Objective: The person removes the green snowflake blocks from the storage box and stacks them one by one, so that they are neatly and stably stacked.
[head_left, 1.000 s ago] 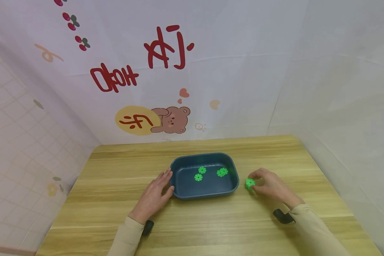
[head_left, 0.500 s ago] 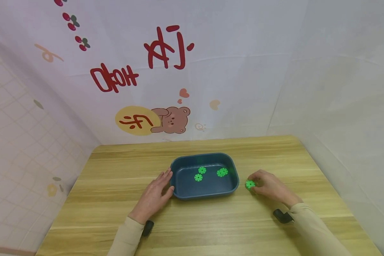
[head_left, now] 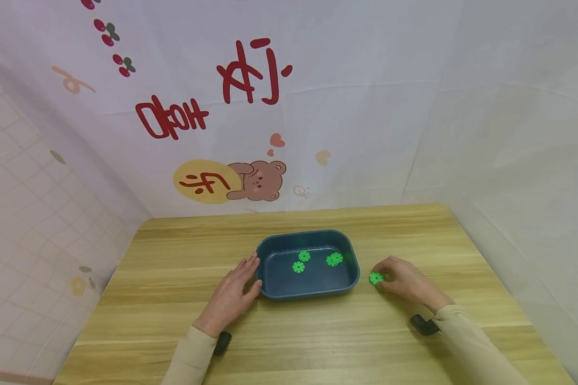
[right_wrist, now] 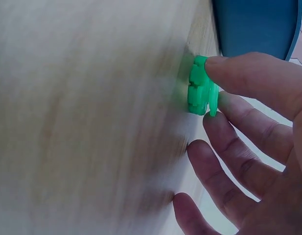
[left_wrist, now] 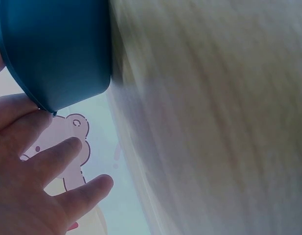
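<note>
Beside the left end of a dark blue rectangular tub (head_left: 294, 294), my left hand (head_left: 231, 294) touches the rim with its fingers extended. The left wrist view shows its spread fingers (left_wrist: 58, 161) at the tub's edge. To the right of the tub, my right hand (head_left: 407, 280) pinches a green notched plastic disc (right_wrist: 214, 100) between thumb and fingertips. That disc is the top one of a small stack of green discs (right_wrist: 197, 95) close over the table, with a narrow gap showing under its lower edge. The other right fingertips point down at the wood.
Inside the tub lie several more green notched discs (head_left: 298, 267), two of them overlapping at the right. The wooden table (head_left: 318, 342) ends at a white printed cloth (head_left: 366, 160) behind, with cloth on both sides too.
My right hand has sunk slightly, and the green discs at its fingertips sit a little lower and flatter than a second ago. The left hand and tub have stayed still.
</note>
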The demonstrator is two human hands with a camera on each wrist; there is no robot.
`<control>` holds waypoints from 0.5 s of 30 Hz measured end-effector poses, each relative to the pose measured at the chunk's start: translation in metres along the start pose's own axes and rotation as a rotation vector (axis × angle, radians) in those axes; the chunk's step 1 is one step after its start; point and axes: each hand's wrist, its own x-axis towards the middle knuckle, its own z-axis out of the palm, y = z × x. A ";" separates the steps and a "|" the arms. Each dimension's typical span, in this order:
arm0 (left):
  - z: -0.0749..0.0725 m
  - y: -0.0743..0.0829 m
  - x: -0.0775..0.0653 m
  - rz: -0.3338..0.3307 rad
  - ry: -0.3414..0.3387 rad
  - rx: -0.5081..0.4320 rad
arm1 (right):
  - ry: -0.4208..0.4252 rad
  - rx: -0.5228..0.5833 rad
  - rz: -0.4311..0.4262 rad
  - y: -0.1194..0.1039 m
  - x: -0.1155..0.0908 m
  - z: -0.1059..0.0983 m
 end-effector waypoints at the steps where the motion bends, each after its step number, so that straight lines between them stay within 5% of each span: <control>1: 0.000 0.000 0.000 -0.001 -0.001 0.000 | 0.001 0.000 0.000 0.000 0.000 0.000; 15: 0.001 -0.001 0.000 0.002 -0.002 0.003 | 0.003 0.006 -0.001 0.002 -0.001 0.002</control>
